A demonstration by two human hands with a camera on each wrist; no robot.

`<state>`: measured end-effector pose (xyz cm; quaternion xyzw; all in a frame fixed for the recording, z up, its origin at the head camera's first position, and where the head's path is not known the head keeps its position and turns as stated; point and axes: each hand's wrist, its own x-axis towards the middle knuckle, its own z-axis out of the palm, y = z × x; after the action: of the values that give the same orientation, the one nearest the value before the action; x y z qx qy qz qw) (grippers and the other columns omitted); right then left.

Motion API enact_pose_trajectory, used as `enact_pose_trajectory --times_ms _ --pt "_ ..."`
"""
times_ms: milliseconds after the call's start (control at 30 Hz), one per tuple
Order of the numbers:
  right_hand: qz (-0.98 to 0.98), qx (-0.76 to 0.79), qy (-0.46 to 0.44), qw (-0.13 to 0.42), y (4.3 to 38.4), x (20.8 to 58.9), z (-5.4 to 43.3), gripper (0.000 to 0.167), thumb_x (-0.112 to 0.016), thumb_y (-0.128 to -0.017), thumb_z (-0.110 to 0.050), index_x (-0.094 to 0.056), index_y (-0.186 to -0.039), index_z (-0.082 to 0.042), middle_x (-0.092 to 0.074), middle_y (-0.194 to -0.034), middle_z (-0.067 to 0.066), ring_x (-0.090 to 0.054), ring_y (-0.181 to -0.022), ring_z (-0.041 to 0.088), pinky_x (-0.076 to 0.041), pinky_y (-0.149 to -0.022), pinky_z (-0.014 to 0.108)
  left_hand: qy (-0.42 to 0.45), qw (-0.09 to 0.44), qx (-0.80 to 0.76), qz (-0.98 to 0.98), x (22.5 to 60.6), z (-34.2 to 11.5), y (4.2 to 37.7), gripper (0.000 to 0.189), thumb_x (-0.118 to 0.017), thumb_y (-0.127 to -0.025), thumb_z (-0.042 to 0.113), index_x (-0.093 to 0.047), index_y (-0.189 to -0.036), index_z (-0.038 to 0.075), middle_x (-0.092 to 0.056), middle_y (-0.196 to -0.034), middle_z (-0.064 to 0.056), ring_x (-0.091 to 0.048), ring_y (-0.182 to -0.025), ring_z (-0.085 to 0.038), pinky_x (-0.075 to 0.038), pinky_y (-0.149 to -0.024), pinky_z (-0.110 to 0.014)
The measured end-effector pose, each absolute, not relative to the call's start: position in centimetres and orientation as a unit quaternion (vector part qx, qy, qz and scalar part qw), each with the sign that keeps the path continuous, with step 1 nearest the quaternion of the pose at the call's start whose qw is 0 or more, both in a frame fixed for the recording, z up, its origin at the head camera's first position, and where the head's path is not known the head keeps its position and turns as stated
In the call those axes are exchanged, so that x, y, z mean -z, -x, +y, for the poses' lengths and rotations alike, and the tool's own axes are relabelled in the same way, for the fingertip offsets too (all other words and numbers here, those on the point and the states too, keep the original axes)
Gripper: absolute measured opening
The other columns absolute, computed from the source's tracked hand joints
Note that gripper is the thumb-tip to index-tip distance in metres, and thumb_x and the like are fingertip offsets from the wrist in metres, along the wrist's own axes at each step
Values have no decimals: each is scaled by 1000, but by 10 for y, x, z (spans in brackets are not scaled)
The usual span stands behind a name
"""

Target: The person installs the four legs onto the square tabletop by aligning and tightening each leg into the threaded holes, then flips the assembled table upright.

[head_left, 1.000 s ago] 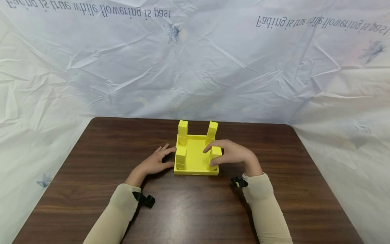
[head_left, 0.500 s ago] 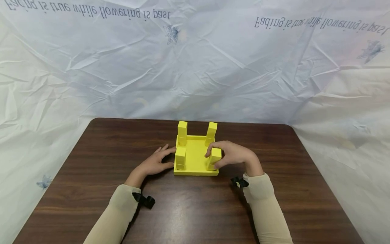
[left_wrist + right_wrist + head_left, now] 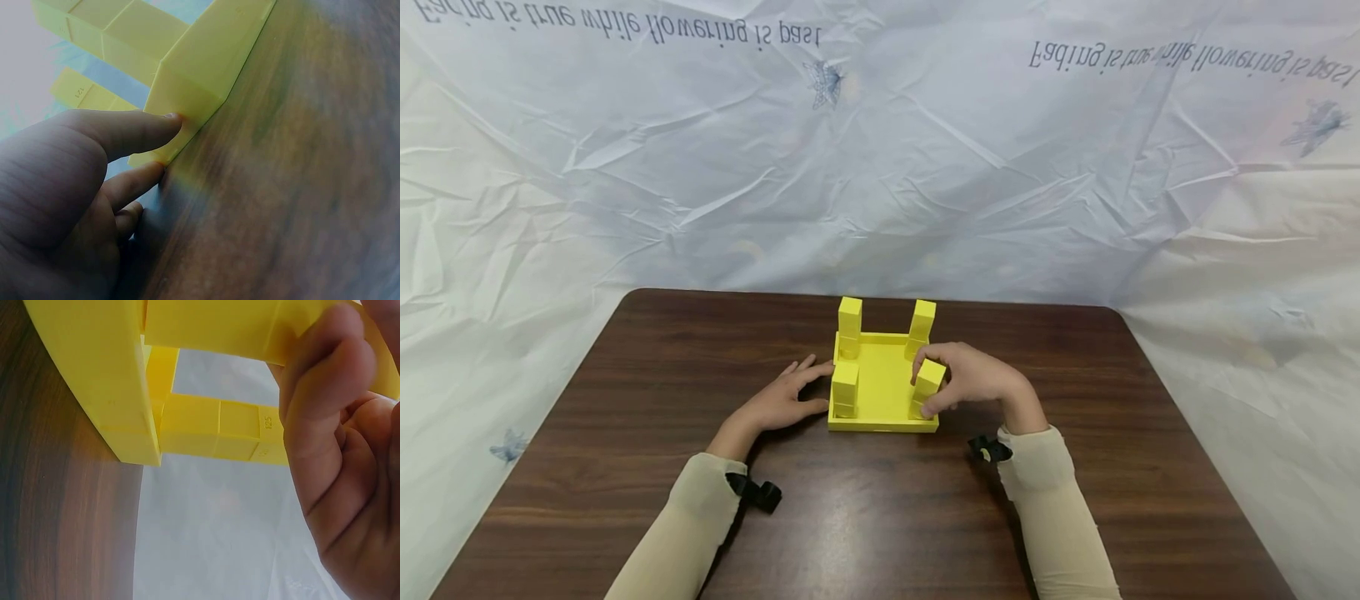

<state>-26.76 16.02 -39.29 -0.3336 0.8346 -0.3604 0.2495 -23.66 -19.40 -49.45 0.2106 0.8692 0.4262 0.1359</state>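
Note:
A square yellow tray (image 3: 882,387) with a low rim lies on the table, and block posts stand at its corners. My right hand (image 3: 979,377) pinches the near right post (image 3: 932,373) between thumb and fingers; that post leans slightly right at its top. In the right wrist view, curled fingers (image 3: 328,394) wrap the post (image 3: 212,328) above a visible seam. My left hand (image 3: 784,400) lies beside the tray's left side, fingers spread. In the left wrist view its thumb (image 3: 147,130) presses the tray wall (image 3: 194,84), with a fingertip right at its lower edge.
Other stacked posts stand at the near left (image 3: 846,387), far left (image 3: 850,327) and far right (image 3: 921,327) corners. The dark wooden table (image 3: 880,517) ends just behind the tray. A white printed sheet (image 3: 880,167) hangs behind it.
My right fingers have drawn in closer around the near right post, and its top has tipped a little to the right. The left hand and the tray stay in place.

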Motion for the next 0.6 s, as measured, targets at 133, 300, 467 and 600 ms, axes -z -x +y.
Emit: enact_pose_trajectory --times_ms 133,300,467,600 --pt "837 363 317 258 267 392 158 49 -94 -81 -17 -63 -118 -9 -67 -96 9 -63 -54 21 -59 -62 54 -209 136 -427 869 495 -194 237 68 -70 -105 22 -39 -165 15 -26 -173 -13 -3 -162 -40 -7 -125 -68" --pt "841 355 324 247 267 394 158 51 -94 -82 -23 -67 -122 -7 -68 -107 10 -63 -61 20 -58 -61 48 -209 137 -428 869 495 -195 237 69 -70 -105 22 -39 -166 16 -25 -173 -13 -1 -162 -40 -8 -125 -69" --pt "848 335 351 215 266 395 159 56 -94 -82 -30 -75 -129 -7 -67 -138 9 -65 -119 30 -55 -95 48 -210 136 -428 868 495 -195 237 68 -70 -105 21 -39 -165 15 -25 -173 -14 -2 -162 -40 -8 -125 -68" --pt "849 334 353 206 267 396 158 51 -95 -80 -34 -79 -121 -9 -70 -135 7 -60 -131 31 -52 -104 49 -210 138 -426 869 495 -195 237 68 -70 -105 21 -39 -165 15 -25 -173 -14 -1 -162 -41 -8 -125 -69"
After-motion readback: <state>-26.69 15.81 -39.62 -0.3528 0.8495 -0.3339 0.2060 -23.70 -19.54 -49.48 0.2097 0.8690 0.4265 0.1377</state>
